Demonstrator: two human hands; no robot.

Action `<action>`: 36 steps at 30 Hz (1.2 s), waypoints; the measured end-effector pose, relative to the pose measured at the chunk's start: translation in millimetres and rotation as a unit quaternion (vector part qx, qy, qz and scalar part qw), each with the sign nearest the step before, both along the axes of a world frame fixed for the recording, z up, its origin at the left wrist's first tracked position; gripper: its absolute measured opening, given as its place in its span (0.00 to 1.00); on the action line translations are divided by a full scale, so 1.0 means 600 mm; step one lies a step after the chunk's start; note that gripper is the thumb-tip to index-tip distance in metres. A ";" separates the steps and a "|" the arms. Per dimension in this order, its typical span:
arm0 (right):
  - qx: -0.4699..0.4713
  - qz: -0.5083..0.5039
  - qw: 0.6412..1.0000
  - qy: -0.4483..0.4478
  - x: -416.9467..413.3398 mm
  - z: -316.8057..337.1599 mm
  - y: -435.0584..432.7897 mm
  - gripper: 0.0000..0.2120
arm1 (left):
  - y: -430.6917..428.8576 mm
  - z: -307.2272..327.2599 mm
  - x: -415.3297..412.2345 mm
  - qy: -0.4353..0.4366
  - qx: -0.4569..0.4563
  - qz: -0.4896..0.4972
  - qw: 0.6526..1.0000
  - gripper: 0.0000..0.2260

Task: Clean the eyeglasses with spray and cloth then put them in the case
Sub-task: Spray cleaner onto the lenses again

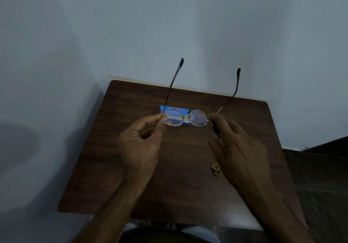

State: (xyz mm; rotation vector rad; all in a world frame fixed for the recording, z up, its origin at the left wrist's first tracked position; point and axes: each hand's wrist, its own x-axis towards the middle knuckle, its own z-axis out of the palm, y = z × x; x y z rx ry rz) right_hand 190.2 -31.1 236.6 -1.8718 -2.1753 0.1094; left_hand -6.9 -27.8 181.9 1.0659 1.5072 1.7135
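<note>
No legible text, label, brand or number anywhere in the head view. Blue flat item [174, 114] on the table [131, 167] carries a small dark mark at its right end — too small and blurred to read. Eyeglasses [185, 117] show no readable marking — frame too thin.

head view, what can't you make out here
- Blue item on the table: seen partly through the eyeglasses, too dim to identify.
- Dark object in the right hand: mostly covered by fingers.
- Crumpled scrap: half behind the right hand.
- Left hand grip: frame edge hidden under fingertips.
</note>
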 end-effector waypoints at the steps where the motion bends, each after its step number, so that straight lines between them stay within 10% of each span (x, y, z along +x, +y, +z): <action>1: 0.001 0.000 1.000 0.003 -0.001 0.001 0.000 0.21 | 0.000 0.000 0.000 0.003 0.001 -0.001 1.000 0.10; 36: 0.012 0.088 0.986 0.138 -0.052 -0.047 0.004 0.22 | 0.012 -0.022 0.026 0.080 0.016 -0.006 0.997 0.11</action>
